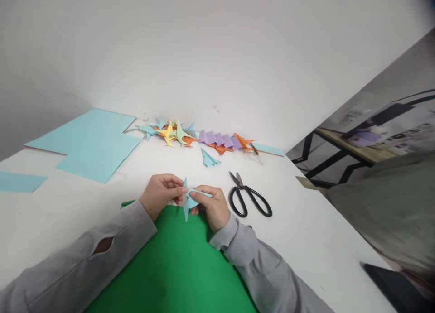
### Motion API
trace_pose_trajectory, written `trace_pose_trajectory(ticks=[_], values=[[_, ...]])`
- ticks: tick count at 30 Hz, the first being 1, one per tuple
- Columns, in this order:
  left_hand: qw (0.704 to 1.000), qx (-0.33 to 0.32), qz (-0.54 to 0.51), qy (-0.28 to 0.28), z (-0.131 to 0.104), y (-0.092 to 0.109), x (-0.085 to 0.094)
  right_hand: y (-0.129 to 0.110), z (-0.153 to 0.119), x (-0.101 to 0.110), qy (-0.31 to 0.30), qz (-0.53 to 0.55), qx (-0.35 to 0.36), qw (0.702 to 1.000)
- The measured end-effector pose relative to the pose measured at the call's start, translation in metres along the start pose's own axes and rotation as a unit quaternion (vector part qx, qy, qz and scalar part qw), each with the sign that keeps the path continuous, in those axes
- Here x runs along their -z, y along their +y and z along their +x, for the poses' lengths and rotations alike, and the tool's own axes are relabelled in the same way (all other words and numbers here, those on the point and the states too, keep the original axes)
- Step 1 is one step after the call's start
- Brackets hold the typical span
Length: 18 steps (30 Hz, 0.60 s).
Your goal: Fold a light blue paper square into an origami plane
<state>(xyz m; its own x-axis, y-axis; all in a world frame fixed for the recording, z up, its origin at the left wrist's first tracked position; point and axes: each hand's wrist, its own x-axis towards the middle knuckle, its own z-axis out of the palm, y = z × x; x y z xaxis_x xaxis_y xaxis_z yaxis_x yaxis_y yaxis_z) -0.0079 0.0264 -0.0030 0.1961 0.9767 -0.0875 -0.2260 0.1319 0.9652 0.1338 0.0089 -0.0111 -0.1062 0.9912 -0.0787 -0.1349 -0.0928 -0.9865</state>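
Between both hands is a light blue folded paper figure (187, 205) with pointed tips above and below. My left hand (164, 191) pinches its left side with thumb and fingers. My right hand (211, 205) grips the body from the right, thumb lying on top. Fingers cover part of the folds. To the right of my right hand lie black-handled scissors (243, 191), blades slightly apart and pointing away. Beyond my hands a small folded light blue paper piece (208, 159) rests on the white table (292, 240).
Along the wall lies a heap of folded paper figures (175, 132) in several colours, beside a purple pleated strip (217, 138). Light blue paper sheets (88, 132) are stacked at the left, with a smaller piece (22, 181) nearer. A dark flat object (394, 283) sits at the right edge.
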Motion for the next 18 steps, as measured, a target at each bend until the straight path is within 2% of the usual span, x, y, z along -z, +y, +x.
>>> trace_pose_trajectory(ticks=[8,18], values=[[1.000,0.001,-0.009,-0.005,0.0007,-0.0009,0.0019,0.0000,-0.0006,0.0013,-0.022,-0.042,0.016,0.999],[1.000,0.015,-0.010,0.002,-0.0004,0.0015,0.0008,-0.0026,-0.0011,0.0014,-0.037,-0.098,0.005,0.994]])
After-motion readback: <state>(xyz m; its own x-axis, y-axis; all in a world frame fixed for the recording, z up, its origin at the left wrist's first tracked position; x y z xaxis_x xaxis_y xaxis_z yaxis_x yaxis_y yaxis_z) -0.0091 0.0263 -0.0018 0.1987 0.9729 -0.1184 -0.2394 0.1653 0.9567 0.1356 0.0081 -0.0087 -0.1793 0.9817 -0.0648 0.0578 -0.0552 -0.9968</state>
